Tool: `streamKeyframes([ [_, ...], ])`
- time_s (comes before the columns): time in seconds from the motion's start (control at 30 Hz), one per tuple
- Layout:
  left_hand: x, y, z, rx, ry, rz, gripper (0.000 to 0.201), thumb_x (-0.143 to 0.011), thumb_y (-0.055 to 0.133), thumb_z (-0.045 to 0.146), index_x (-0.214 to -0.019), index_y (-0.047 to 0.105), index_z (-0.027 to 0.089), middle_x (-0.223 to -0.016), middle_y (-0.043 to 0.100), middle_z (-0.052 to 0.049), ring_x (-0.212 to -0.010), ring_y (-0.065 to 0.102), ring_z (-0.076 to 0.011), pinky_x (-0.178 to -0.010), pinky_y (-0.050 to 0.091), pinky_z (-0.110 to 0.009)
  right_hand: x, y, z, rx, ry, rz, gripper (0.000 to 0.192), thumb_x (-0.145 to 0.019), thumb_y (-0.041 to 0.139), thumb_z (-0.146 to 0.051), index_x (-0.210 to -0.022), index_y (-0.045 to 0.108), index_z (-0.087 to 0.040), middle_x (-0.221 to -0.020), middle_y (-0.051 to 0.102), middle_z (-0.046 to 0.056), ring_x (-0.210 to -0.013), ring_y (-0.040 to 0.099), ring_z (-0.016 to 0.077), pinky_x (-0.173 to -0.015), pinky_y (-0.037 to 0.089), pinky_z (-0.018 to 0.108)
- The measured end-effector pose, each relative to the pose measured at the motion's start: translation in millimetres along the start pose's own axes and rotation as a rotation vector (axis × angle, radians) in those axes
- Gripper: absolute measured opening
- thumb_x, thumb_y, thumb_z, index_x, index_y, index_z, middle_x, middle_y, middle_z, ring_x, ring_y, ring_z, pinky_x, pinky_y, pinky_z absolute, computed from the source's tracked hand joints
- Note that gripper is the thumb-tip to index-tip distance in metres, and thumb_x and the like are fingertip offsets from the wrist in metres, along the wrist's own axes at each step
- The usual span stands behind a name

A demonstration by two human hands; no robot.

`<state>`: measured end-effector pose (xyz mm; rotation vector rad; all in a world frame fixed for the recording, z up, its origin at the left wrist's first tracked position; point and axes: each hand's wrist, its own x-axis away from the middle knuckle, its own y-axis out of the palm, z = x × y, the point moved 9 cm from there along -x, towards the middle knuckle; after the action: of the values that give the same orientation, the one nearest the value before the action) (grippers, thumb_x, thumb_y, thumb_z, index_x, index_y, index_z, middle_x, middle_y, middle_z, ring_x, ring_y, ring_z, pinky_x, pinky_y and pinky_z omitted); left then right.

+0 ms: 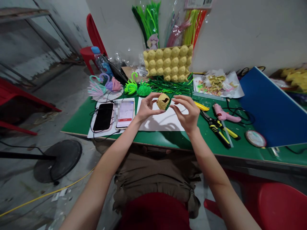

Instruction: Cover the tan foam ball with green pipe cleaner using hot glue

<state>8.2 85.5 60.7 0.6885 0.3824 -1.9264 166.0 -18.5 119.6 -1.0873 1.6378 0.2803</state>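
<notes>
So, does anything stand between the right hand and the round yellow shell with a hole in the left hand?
Only a thin dark green strip at the edge of the shell facing the right hand; nothing else visible.

Between the forearms, the front strip of the green table (153,137) leaves a low way in, and a hand could pass over the near part of the white paper (153,125). Beside the left hand (146,109), a black phone (103,117) and a lit phone (124,115) lie in the way (both flat enough to cross from above). Past the right hand (188,111), the pliers (219,135), glue gun (225,114) and slanting blue board (273,108) crowd that side; behind, the egg tray (169,64) blocks the back.
</notes>
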Motion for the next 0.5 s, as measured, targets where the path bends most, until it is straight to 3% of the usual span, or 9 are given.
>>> streamKeyframes([
  [0.1, -0.1, -0.1, 0.7, -0.003, 0.025, -0.007, 0.074, -0.047, 0.101, 0.046, -0.114, 0.074, 0.029, -0.116, 0.072, -0.006, -0.114, 0.068, -0.0249, -0.093, 0.054, -0.035, 1.0, -2.4, -2.7, -0.016, -0.022, 0.006, 0.017, -0.094, 0.069, -0.036, -0.107, 0.074, -0.026, -0.11, 0.078, 0.009, -0.098, 0.075, 0.0242, -0.086, 0.062, 0.04],
  [0.5, -0.2, 0.8, 0.7, -0.056, 0.035, -0.007, 0.073, -0.047, 0.101, 0.046, -0.113, 0.075, 0.026, -0.115, 0.071, -0.007, -0.112, 0.068, -0.0238, -0.091, 0.054, -0.034, 3.2, -4.9, -5.5, 0.115, -0.051, -0.004, 0.022, -0.096, 0.065, -0.041, -0.111, 0.072, -0.026, -0.112, 0.078, 0.011, -0.085, 0.075, 0.0228, -0.082, 0.063, 0.041],
])
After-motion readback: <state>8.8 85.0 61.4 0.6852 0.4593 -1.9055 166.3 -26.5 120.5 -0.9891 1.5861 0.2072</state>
